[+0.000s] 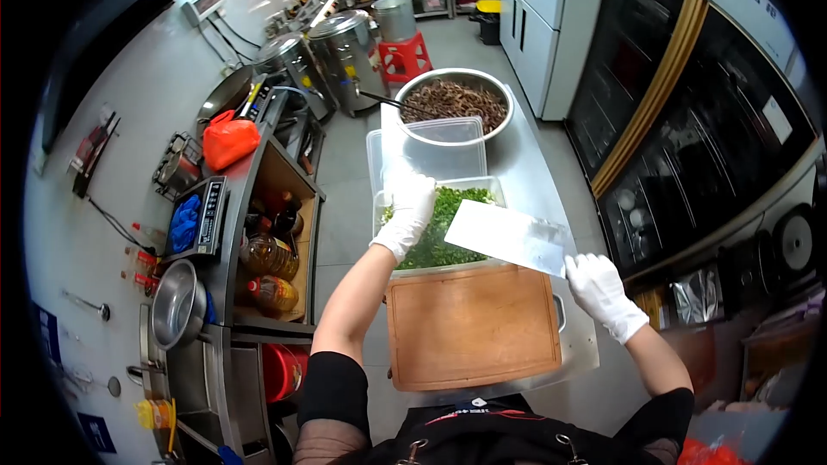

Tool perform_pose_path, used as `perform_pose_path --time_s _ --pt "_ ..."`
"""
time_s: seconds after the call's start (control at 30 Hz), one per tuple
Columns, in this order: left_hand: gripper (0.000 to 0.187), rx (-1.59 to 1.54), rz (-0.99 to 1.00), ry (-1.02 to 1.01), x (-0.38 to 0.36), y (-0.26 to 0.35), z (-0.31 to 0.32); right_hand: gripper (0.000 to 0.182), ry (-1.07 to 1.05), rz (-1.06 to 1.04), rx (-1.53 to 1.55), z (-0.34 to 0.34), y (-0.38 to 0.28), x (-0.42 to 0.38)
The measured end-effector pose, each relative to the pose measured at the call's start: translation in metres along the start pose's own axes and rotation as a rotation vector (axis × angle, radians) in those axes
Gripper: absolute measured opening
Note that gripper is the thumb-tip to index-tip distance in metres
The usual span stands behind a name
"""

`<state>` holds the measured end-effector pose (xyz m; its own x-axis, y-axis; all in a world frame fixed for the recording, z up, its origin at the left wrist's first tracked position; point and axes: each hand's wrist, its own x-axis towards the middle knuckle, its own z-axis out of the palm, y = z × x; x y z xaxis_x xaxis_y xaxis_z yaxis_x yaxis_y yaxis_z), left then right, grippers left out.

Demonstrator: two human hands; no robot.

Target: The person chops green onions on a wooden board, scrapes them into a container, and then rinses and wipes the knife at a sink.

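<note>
My left hand [411, 213], in a white glove, is over the left part of a clear plastic container [501, 192] filled with chopped greens [448, 207]; its fingers are bent and what they touch is hidden. In my right hand [603, 293], also gloved, is the handle end of a wide cleaver [504, 235]. The blade lies flat across the container's right side, above the greens. Nearest my body is a wooden cutting board [474, 327] with a grooved edge, bare on top.
Behind the container are a clear lid [439, 142] and a steel bowl [508, 103] of brown shredded food with chopsticks. A shelf unit [258, 181] with bottles stands left, a glass-door cabinet [689, 120] right. Steel pots [345, 60] and a red stool [405, 58] are further back.
</note>
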<state>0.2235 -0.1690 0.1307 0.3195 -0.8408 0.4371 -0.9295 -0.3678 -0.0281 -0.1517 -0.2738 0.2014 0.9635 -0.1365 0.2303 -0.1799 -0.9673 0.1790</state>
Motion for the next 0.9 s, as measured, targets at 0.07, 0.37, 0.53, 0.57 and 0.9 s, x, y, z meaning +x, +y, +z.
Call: perform_pose_path --time_s 0.07,0.37,0.53,0.57,0.9 --pt "0.020 -0.030 -0.129 -0.257 0.005 0.005 -0.006 0.009 0.027 0.013 0.025 0.002 0.004 -0.013" --pt "0.030 -2.102 -1.012 0.255 -0.071 -0.014 -0.039 0.034 -0.059 -0.127 0.172 0.040 -0.009 -0.038" --pt "0.035 -2.750 -1.095 0.764 -0.184 -0.077 -0.099 0.034 -0.069 -0.175 0.174 0.039 -0.059 -0.006" --pt "0.037 -2.838 -1.096 0.856 -0.211 -0.096 -0.106 0.032 -0.071 -0.184 0.185 0.035 -0.073 0.003" --pt "0.035 -2.514 -1.150 1.444 -0.529 -0.262 -0.206 0.029 -0.068 -0.423 0.272 0.022 -0.335 0.143"
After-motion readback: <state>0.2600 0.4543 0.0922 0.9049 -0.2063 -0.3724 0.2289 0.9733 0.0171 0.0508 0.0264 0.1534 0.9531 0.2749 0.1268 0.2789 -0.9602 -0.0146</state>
